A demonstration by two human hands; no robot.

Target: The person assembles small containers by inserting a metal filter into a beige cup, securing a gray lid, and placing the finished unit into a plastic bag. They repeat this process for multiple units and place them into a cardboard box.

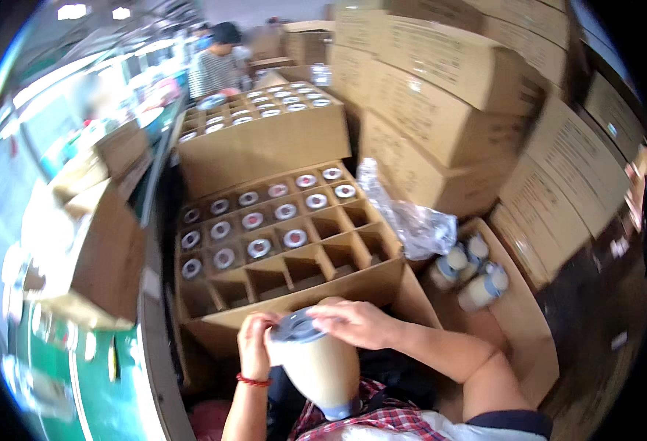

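Note:
Just in front of me stands a cream flask (316,370) with a grey-blue flat end facing up and a narrower grey-blue band at its lower end. My left hand (254,344) grips the rim of the upper end from the left, fingers bent over it. From the other side my right hand (354,323) has its fingers on the same grey-blue end. Beyond them is a divided carton (294,290), its far and left cells filled with round silver-ended items and several nearer cells unfilled. An open carton (518,338) at right holds three cream bottles (483,288) with grey-blue caps.
Crumpled clear plastic (419,226) lies by the divided carton. Another filled carton (265,143) stands behind it. Stacked cartons (441,110) wall off the right. On the left, a green worktable (129,400) carries an open box (106,257). A person (219,66) is farther back.

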